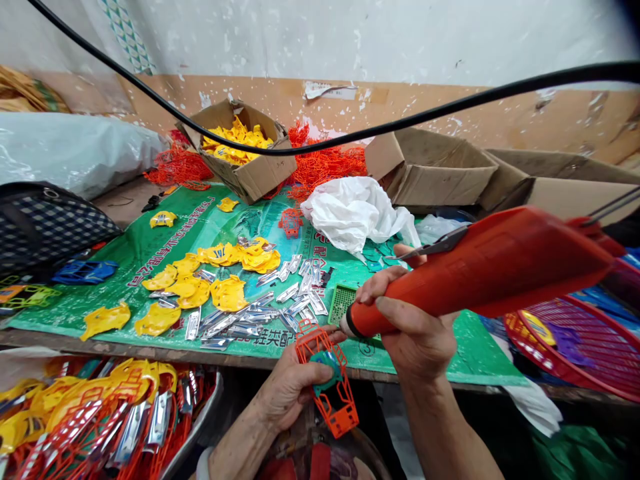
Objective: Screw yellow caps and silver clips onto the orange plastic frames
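Observation:
My left hand (283, 393) grips an orange-red openwork plastic frame (343, 417) above the front edge of the table. The thumb presses near a teal piece (325, 367) inside it. In my right hand (417, 337) is a red electric screwdriver (475, 267), tilted, its metal nose close to the frame's upper end. Whether the tip touches the frame cannot be made out. Behind the nose lies a green perforated tray (343, 300). To the left are shiny silver metal strips (245, 317) and curved yellow plastic shells (227, 293).
A basin (213, 403) heaped with yellow, silver and red parts stands front left. Cardboard boxes (445, 183), a white plastic bag (353, 210) and a red frame pile (330, 163) line the back. A red basket (590, 333) sits right. A black cable (320, 145) crosses overhead.

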Tool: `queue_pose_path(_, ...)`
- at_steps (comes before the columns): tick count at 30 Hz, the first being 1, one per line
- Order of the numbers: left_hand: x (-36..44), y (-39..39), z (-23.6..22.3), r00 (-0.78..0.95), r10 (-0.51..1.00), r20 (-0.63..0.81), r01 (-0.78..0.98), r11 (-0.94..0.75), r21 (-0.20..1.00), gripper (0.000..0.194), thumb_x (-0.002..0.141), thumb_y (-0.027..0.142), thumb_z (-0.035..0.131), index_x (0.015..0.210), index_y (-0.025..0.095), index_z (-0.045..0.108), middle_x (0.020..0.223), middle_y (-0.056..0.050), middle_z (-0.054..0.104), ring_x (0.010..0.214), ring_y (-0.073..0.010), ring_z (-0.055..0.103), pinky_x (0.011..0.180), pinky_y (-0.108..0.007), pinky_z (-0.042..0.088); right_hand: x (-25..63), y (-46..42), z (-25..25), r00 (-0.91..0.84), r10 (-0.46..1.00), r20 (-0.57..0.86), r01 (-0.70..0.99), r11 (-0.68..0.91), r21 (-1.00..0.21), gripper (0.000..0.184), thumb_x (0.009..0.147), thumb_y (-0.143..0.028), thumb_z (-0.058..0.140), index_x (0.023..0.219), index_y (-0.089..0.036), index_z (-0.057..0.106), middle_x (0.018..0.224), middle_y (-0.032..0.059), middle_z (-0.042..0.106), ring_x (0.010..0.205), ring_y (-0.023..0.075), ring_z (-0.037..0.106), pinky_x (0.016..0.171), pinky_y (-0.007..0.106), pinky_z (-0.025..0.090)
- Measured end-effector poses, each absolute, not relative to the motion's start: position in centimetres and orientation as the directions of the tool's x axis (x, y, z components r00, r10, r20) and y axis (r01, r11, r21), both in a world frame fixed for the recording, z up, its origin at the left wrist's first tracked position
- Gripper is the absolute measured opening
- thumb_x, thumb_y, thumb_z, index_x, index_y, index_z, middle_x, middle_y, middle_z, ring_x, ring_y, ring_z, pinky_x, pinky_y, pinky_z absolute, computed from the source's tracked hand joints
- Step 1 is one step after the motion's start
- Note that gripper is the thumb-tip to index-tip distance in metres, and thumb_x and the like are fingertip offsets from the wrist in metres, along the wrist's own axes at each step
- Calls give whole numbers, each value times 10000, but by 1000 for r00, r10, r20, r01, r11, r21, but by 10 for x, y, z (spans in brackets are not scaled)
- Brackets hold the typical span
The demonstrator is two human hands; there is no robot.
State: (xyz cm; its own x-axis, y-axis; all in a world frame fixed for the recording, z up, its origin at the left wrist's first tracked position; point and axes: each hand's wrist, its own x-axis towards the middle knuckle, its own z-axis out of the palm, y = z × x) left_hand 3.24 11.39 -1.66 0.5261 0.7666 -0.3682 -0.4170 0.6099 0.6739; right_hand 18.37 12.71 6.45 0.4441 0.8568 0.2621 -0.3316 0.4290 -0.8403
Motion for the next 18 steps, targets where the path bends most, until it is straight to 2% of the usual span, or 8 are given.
queue_pose_path(3, 32, 114, -19, 527, 761, -379, -408, 618, 672, 549, 568, 69, 724, 1111, 143, 712, 977, -77, 743, 649, -107, 575, 488, -160, 379, 184, 127, 64, 438, 855, 279, -318, 437, -842, 664, 605, -155, 679, 1237, -256, 504, 670, -61, 605, 571, 151, 572, 603, 346, 482)
queue_pose_path(8, 31, 113, -21, 503, 751, -426, -404, 641, 653, 541, 577, 81, 734, 1113, 150, 708, 841, -44, 726, 491, -48, 440, 347, -151, 163, 184, 128, 63, 431, 856, 283, -320, 439, -839, 648, 614, -149, 685, 1227, -264, 512, 679, -61, 604, 579, 149, 569, 615, 346, 483)
queue_pose_path(13, 34, 113, -15, 528, 748, -403, -425, 643, 637, 501, 561, 78, 727, 1057, 148, 739, 730, -15, 694, 456, -32, 400, 356, -146, 203, 181, 128, 65, 437, 861, 260, -353, 430, -831, 654, 594, -138, 696, 1211, -265, 518, 667, -61, 608, 572, 155, 573, 611, 348, 485)
queue_pose_path(18, 35, 113, -18, 503, 755, -421, -407, 637, 655, 484, 574, 114, 745, 1056, 149, 734, 694, -8, 665, 456, -35, 374, 351, -153, 153, 180, 128, 66, 443, 865, 238, -362, 415, -835, 656, 581, -147, 700, 1200, -264, 516, 664, -63, 605, 570, 155, 569, 626, 362, 486)
